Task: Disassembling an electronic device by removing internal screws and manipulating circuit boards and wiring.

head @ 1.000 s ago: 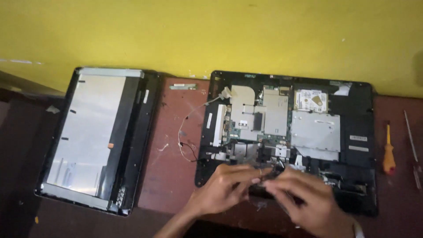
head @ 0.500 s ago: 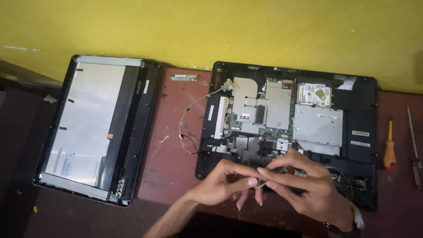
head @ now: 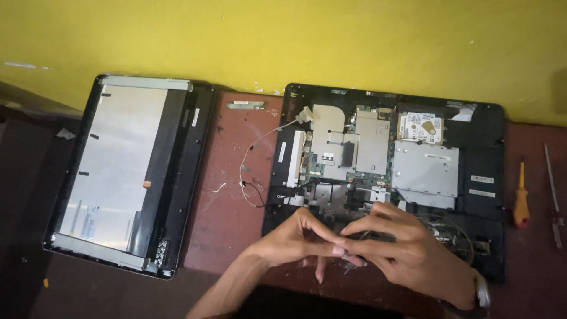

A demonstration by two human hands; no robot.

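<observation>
I see my left hand and right hand pinched together, fingertips touching, over the opened black computer chassis; whether they grip anything I cannot tell. White rectangular labels sit on its right side.

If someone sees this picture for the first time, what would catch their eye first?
Probably the opened laptop base at the centre right, its metal shields and circuit board exposed. At its front edge the left hand and right hand meet fingertip to fingertip over something too small to identify. On the left lies the detached screen panel, and an orange-handled screwdriver on the far right.
</observation>
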